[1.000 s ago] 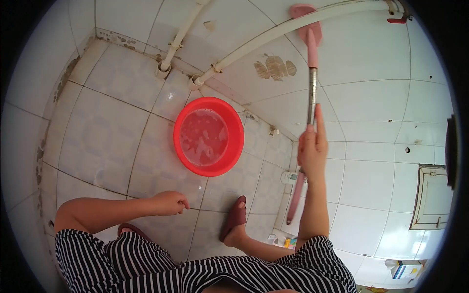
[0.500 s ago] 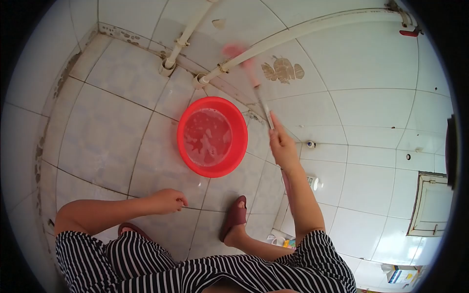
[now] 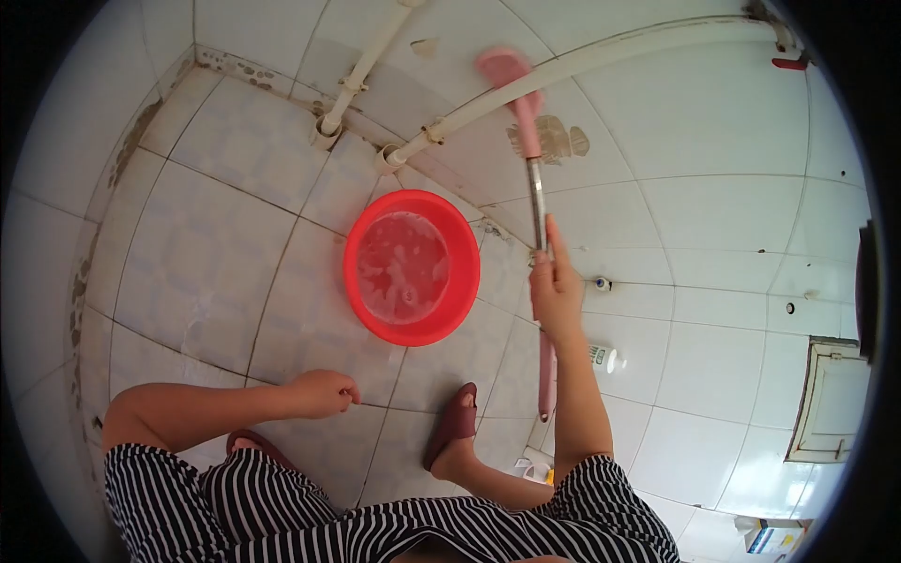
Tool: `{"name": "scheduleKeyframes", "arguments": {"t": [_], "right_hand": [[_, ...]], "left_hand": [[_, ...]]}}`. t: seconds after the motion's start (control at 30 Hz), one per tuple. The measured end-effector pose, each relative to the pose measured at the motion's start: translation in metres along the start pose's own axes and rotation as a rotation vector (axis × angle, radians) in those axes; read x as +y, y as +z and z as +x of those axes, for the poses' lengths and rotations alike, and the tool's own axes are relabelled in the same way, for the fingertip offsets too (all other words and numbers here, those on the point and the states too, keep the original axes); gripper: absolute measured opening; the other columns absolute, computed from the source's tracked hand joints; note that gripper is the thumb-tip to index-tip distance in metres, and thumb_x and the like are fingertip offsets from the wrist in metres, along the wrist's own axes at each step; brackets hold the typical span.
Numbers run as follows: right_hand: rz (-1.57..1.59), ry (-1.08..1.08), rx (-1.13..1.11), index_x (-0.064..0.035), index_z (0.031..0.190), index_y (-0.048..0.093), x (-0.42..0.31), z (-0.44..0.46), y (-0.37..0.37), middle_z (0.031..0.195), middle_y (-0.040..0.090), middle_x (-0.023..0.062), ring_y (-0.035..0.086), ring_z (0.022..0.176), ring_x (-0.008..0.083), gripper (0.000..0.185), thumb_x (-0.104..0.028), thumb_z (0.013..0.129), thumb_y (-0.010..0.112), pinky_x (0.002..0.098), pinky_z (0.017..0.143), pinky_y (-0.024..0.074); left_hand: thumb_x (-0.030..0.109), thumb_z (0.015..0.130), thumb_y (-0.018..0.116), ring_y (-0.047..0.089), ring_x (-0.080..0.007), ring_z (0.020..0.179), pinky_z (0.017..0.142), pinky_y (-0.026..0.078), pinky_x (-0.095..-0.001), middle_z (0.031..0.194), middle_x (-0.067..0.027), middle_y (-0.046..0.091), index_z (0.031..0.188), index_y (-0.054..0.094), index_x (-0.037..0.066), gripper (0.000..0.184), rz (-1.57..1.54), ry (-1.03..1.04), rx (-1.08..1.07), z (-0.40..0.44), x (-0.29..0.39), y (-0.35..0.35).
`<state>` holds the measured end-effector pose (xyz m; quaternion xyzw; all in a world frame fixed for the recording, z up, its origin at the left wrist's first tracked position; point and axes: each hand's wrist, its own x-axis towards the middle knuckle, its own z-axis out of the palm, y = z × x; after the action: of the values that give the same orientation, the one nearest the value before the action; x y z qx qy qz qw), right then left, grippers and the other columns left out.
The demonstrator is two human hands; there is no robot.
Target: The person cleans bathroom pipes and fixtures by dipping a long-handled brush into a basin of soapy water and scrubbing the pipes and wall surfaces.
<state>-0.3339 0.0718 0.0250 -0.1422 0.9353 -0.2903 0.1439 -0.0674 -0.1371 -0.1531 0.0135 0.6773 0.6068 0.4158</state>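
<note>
My right hand (image 3: 557, 296) is wrapped round the metal shaft of a long pink-handled brush (image 3: 531, 136), its index finger stretched along the shaft. The pink brush head lies against the tiled wall behind the white slanting pipe, which partly hides it. The pink lower end of the handle hangs below my right hand. My left hand (image 3: 326, 393) is held over the floor with its fingers curled; whether anything is inside cannot be made out. Between and beyond my hands, a red basin (image 3: 466, 272) of sudsy water stands on the floor.
The slanting white pipe (image 3: 582, 62) runs along the wall (image 3: 723, 103) to the floor; another pipe (image 3: 364, 66) stands left of it. A white bottle (image 3: 603, 357) is right of my right forearm. My slippered foot (image 3: 453, 427) is on the floor below the basin.
Across the frames, the brush head swept left and down along the wall, then moved back up and right, my right hand following. My left hand stayed almost still.
</note>
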Motion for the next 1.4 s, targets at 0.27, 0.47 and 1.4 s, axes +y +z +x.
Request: {"name": "scheduleKeyframes", "arguments": {"t": [0.27,0.47,1.4], "right_hand": [[0.172,-0.039,0.070,-0.0216,0.157,0.040,-0.020,-0.008,-0.032,0.072,0.048,-0.0031,0.047,0.065,0.0069,0.051,-0.018,0.107,0.049,0.0250,0.064,0.0451],[-0.177,-0.115,0.046,-0.0237,0.157,0.040,-0.031,-0.009,-0.077,0.067,0.041,-0.0051,0.039,0.057,0.0048,0.049,-0.021,0.108,0.045,0.0219,0.053,0.0406],[-0.178,-0.081,0.062,-0.0218,0.157,0.039,-0.133,-0.045,-0.182,0.058,0.034,-0.0068,0.033,0.045,0.0046,0.048,-0.030,0.109,0.042,0.0231,0.039,0.0345]], "left_hand": [[0.022,0.097,0.052,0.069,-0.0204,0.089,0.082,0.054,-0.0365,0.099,-0.0090,0.074,0.115,0.069,0.007,0.029,-0.004,0.011,0.006,0.008,-0.011,0.006],[0.019,0.097,0.055,0.069,-0.0203,0.089,0.082,0.054,-0.0353,0.098,-0.0094,0.074,0.115,0.070,0.007,0.027,0.086,0.049,0.007,-0.004,0.005,0.006],[0.016,0.095,0.057,0.068,-0.0162,0.087,0.082,0.055,-0.0313,0.100,-0.0085,0.072,0.118,0.069,0.004,0.029,-0.161,0.071,0.030,-0.019,0.008,0.015]]}}
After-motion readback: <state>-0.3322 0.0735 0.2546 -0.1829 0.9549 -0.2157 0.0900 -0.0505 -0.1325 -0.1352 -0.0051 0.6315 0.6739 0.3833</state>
